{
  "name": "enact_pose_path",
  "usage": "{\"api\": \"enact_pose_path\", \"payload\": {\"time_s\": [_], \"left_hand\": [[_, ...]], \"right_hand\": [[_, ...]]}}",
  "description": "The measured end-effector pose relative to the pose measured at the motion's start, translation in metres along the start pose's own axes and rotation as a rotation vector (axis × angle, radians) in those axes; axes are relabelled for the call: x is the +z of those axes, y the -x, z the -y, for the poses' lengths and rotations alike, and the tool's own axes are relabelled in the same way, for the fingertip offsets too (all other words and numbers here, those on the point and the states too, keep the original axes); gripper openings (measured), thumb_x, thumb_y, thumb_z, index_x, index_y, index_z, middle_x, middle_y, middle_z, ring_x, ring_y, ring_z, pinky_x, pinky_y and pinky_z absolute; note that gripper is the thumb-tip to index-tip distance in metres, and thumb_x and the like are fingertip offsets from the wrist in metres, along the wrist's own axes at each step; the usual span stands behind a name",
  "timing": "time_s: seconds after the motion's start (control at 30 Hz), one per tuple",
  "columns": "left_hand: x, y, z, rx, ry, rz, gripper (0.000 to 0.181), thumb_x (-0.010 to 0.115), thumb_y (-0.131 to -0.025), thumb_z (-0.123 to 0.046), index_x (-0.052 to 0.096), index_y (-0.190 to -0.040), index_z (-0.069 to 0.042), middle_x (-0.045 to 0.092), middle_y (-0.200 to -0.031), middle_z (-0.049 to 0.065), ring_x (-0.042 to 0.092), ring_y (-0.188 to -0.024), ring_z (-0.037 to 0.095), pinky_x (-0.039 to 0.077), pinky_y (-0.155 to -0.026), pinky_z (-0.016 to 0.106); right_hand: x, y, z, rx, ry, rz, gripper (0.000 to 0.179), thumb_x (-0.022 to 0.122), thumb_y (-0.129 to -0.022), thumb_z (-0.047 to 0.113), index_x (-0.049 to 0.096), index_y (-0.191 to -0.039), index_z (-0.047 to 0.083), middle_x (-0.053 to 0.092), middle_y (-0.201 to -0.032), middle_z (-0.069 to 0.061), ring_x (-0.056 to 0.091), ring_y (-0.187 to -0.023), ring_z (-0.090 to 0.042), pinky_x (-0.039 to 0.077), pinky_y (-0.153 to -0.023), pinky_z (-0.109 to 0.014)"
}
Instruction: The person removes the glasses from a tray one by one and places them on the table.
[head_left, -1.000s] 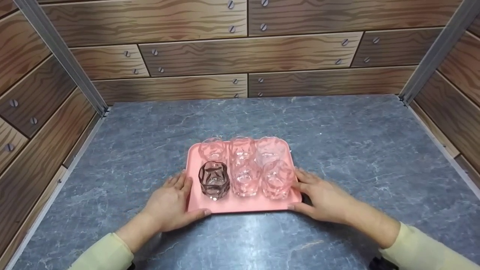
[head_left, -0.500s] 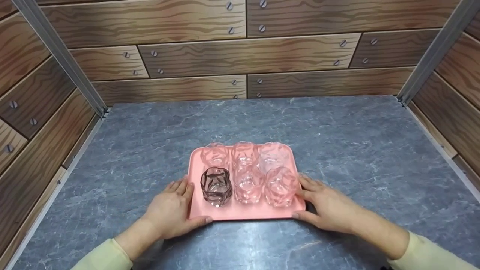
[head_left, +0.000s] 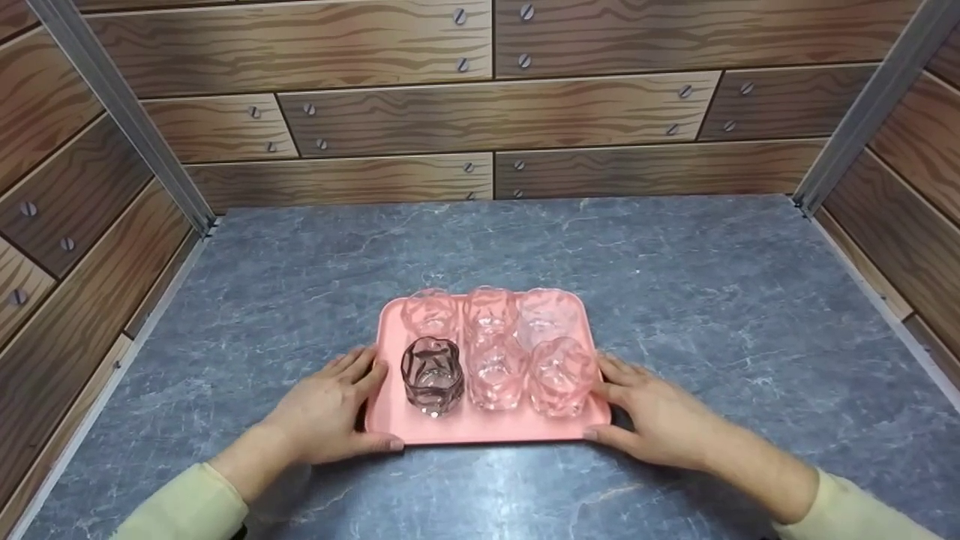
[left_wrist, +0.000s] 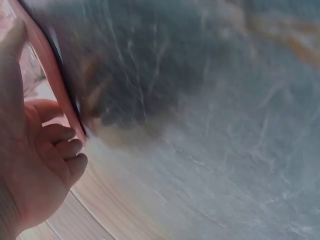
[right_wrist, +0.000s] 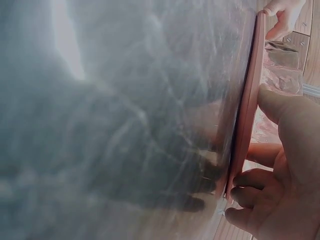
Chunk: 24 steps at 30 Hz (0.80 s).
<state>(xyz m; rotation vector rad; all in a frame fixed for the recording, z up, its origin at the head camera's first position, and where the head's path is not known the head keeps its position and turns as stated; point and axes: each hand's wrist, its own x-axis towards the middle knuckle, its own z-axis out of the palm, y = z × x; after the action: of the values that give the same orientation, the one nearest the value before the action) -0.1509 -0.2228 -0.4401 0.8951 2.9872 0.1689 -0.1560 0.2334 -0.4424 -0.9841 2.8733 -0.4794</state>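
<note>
Both hands on it: the left hand [head_left: 326, 409] grips one end of the flat pink rectangular tray [head_left: 480, 430], the right hand [head_left: 654, 414] the other, at the near middle of the blue-grey marbled tabletop [head_left: 495, 247]. Aboard, one smoky, wavy-sided tumbler [head_left: 433, 381] and five clear, wavy-sided tumblers [head_left: 496, 377], near row partly masking the far! Behind, wood-patterned panels [head_left: 495, 112].

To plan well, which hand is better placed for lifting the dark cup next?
Probably the left hand: it is nearer the dark cup; clear cups stand between that and the right hand.
</note>
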Motion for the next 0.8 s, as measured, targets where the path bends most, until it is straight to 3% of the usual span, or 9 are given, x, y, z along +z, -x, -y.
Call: {"api": "enact_pose_path", "payload": {"time_s": [0.2,0.53,0.8], "left_hand": [[-0.002,-0.006,0.009,-0.035,0.054,0.070,0.129,0.061,-0.078,-0.093,0.040,-0.160,0.005,0.029,-0.167,0.033,0.031,-0.153,0.050,0.035,-0.122,0.061],[-0.001,-0.011,0.011,-0.031,0.028,0.107,0.133,0.059,-0.076,-0.096,0.036,-0.162,0.003,0.025,-0.169,0.030,0.026,-0.156,0.048,0.034,-0.122,0.061],[-0.006,-0.017,0.009,-0.058,0.035,0.168,0.137,0.059,-0.073,-0.097,0.034,-0.163,0.003,0.023,-0.170,0.030,0.026,-0.156,0.048,0.030,-0.124,0.060]], "right_hand": [[-0.001,-0.003,0.001,-0.003,-0.016,0.013,0.076,0.065,-0.099,0.064,0.065,-0.145,0.003,0.043,-0.162,-0.026,0.045,-0.144,-0.052,0.039,-0.114,-0.070],[-0.003,-0.001,-0.003,-0.002,-0.032,0.009,0.076,0.067,-0.098,0.063,0.064,-0.147,0.004,0.044,-0.162,-0.025,0.045,-0.145,-0.051,0.037,-0.116,-0.070],[-0.004,0.000,-0.015,-0.062,-0.070,-0.084,0.075,0.073,-0.096,0.060,0.064,-0.147,0.006,0.050,-0.158,-0.024,0.048,-0.144,-0.049,0.042,-0.114,-0.066]]}}
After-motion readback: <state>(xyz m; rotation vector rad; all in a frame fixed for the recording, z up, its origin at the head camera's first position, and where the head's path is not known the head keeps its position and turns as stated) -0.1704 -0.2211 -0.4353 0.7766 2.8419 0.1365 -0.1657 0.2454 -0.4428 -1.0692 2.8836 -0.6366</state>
